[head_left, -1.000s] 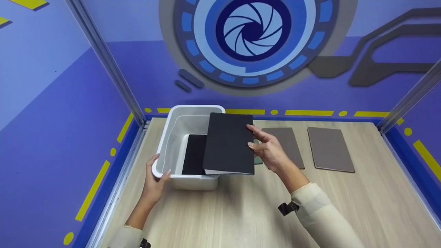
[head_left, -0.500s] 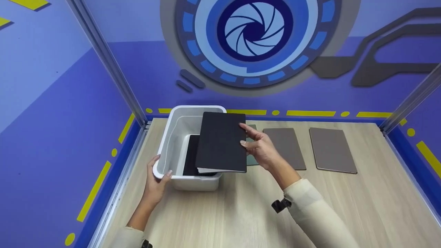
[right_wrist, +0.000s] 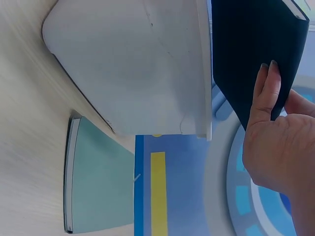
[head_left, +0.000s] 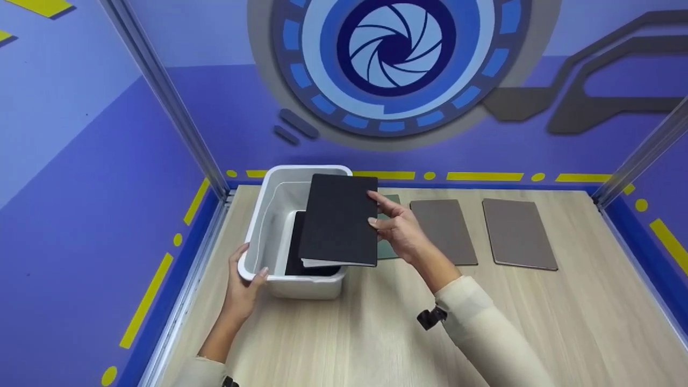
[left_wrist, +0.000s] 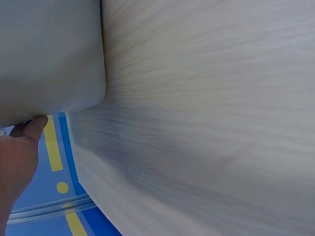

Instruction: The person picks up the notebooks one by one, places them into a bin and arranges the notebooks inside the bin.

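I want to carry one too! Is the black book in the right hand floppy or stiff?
The black book is probably stiff: it looks flat though the right hand grips just one side. It might flap open, since pages show at its near edge.

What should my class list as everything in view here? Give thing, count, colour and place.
Walls: 3, mainly blue-purple with printed designs, back and sides
Posts: 2, silver, back corners
Table: 1, pale wood-grain, between the walls
Bin: 1, off-white, on the table, left of centre
Held notebook: 1, black, above the bin's right side
Flat item: 1, black, inside the bin, partly hidden
Green notebook: 1, green, right of the bin
Brown notebooks: 2, grey-brown, further right
Sleeves: 2, cream, lower edge
Wrist cameras: 2, black, one per sleeve
Left hand: 1, bare, gripping the bin's near left corner
Right hand: 1, bare, pinching the held notebook
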